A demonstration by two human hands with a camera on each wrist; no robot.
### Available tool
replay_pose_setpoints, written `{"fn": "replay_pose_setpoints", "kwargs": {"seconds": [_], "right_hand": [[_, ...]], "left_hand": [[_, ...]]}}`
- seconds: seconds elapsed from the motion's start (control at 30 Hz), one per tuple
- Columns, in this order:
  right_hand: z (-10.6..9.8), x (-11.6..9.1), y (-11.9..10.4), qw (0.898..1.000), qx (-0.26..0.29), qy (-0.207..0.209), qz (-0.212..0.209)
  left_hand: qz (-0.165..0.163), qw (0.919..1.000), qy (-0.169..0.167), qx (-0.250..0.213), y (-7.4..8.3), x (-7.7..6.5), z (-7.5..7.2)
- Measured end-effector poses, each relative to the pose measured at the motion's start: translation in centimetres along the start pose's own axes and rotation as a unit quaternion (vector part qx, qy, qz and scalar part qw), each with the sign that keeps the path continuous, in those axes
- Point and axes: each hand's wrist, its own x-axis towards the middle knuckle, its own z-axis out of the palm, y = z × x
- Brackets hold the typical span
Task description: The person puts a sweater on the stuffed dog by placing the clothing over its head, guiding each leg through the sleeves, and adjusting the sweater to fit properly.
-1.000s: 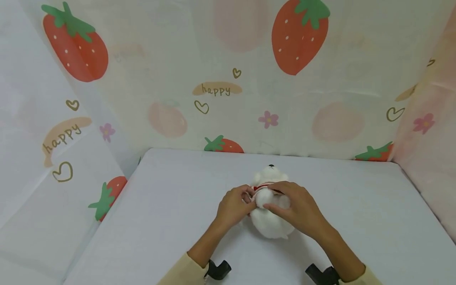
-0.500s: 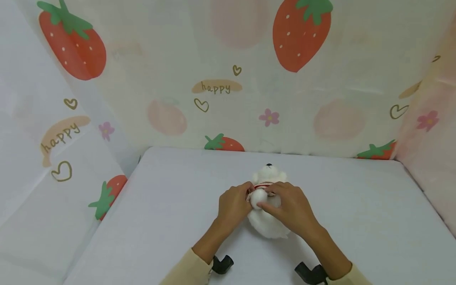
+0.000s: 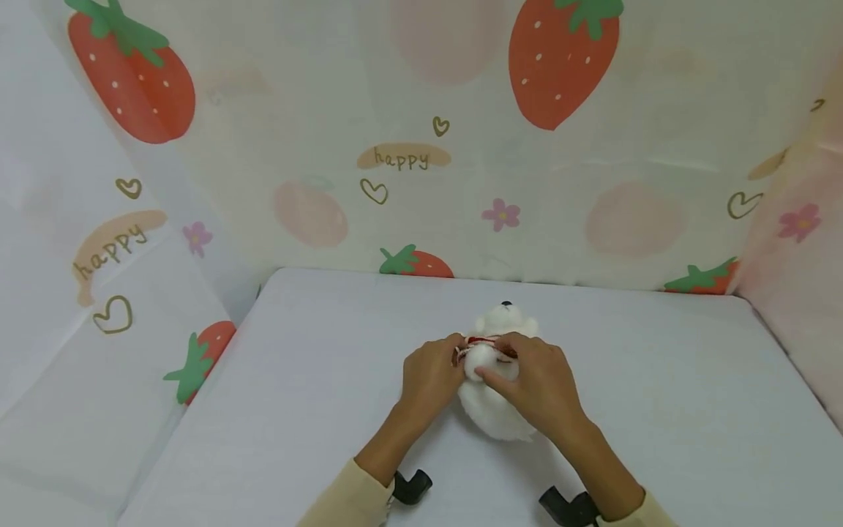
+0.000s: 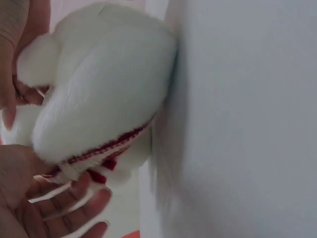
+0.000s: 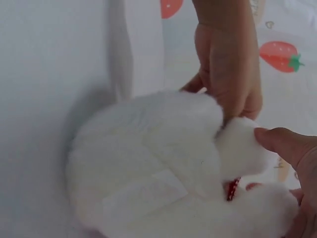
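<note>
Head view, left to right: one patterned backdrop carries five red strawberries; one white table lies before it. Two beige sleeves enter from the near edge, with one black fitting at each wrist. My left hand grips the toy's left side, thumb and fingers at its red-and-white trim. One white plush toy rests on the table between my two hands, right of centre. Its long axis runs near to far: one black nose marks the far end and points away from me; the rounded rump faces me. Which side is down, I cannot tell. Two rounded limbs and one pale label show in the right wrist view. My right hand grips the toy's right side, its thumb pressing one limb.
</note>
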Motion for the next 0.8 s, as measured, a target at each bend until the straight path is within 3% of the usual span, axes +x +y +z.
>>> {"fn": "replay_pose_setpoints", "kwargs": {"seconds": [0.23, 0.47, 0.8], "right_hand": [[-0.3, -0.1, 0.2, 0.998, 0.022, 0.010, 0.053], [-0.3, -0.1, 0.4, 0.996, 0.041, 0.013, 0.077], [-0.5, -0.3, 0.9, 0.993, 0.041, 0.010, 0.111]], "left_hand": [[0.049, 0.9951, 0.055, -0.067, 0.5, 0.1, -0.7], [0.142, 0.9814, 0.117, -0.055, 1.1, -0.2, -1.0], [0.249, 0.9623, 0.107, -0.022, 1.6, -0.3, -1.0]]}}
